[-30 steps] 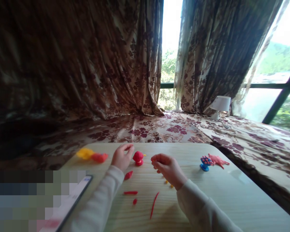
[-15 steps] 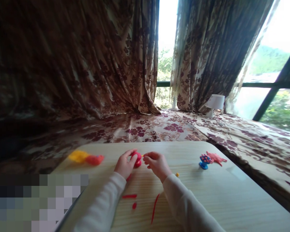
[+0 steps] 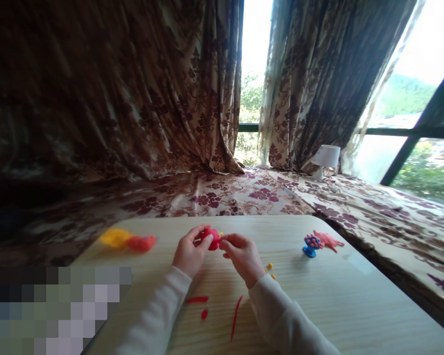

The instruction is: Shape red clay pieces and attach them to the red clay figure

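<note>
Between the thumb and fingers of my left hand (image 3: 189,252) is a rounded lump of red modelling clay (image 3: 210,239), raised just over the table. A small yellow bit (image 3: 221,234) shows at the lump's right side. My right hand (image 3: 242,254) is closed in a pinch against that same side; whatever lies between its fingertips is too small to make out. Nearer me lie a short red clay strip (image 3: 197,300), a red clay dot (image 3: 204,314) and a long thin red clay strand (image 3: 237,318). Little yellow clay pieces (image 3: 270,266) rest beside my right wrist.
On the table (image 3: 299,305), a yellow clay piece (image 3: 115,238) touches an orange-red one (image 3: 142,243) at left. To the right stands a blue clay piece with pink dots (image 3: 311,245), beside a flat pink clay shape (image 3: 331,240). Behind are a white lamp (image 3: 327,156) and patterned curtains (image 3: 192,98).
The red lump has been turned and lifted slightly in my left hand. More yellow pieces now show by my right wrist. The view has shifted a little.
</note>
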`<state>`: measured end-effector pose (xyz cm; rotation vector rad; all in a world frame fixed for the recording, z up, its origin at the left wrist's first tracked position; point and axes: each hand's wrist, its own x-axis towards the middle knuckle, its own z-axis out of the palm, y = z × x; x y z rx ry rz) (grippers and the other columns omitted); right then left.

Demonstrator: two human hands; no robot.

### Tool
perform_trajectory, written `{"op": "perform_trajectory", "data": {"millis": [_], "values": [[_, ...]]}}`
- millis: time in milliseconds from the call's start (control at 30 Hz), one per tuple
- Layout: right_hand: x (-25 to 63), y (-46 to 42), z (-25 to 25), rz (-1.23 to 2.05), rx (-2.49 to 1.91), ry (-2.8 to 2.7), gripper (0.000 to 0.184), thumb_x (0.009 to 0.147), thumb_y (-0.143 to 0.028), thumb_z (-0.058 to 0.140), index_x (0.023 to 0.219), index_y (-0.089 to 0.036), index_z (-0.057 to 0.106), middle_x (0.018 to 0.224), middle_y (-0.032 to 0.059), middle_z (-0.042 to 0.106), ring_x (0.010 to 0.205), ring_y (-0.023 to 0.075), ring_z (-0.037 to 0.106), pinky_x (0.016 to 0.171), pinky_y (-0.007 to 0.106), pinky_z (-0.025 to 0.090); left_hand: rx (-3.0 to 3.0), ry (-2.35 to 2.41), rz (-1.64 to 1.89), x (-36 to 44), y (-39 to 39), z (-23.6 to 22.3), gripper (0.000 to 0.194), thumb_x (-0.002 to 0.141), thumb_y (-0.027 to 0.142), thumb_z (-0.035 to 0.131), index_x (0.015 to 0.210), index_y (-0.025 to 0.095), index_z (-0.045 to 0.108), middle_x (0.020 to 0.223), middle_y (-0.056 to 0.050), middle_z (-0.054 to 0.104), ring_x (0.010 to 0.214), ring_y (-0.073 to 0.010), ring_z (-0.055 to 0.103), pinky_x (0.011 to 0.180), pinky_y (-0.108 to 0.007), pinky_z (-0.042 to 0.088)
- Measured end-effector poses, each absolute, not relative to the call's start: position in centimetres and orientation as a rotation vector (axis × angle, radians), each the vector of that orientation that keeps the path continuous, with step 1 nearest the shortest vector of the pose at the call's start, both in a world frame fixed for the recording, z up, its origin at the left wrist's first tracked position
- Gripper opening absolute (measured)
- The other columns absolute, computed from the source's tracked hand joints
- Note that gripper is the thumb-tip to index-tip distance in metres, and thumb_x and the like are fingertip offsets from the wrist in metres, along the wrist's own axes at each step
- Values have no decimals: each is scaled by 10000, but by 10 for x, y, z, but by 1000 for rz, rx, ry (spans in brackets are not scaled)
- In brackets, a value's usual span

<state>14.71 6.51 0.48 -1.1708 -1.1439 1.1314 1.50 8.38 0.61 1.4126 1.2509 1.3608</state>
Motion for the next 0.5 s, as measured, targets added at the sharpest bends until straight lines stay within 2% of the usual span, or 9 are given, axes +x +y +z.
{"op": "perform_trajectory", "data": {"millis": [300,500], "values": [[145,62,9,1109,-1089,-1062,142,578,-280,647,642,-154,649,603,19,667,580,135,589,532,236,451,1399,1223,1363,19,80,11,441,647,326,647,1020,92,621,956,-129,699,773,-205,660,709,-328,547],[145,64,6,1089,-1068,-1042,99,565,-235,648,629,-161,635,572,0,651,562,134,599,493,220,451,1411,1213,1363,19,79,10,431,653,316,649,1020,92,622,967,-127,694,786,-201,657,715,-319,547]]}}
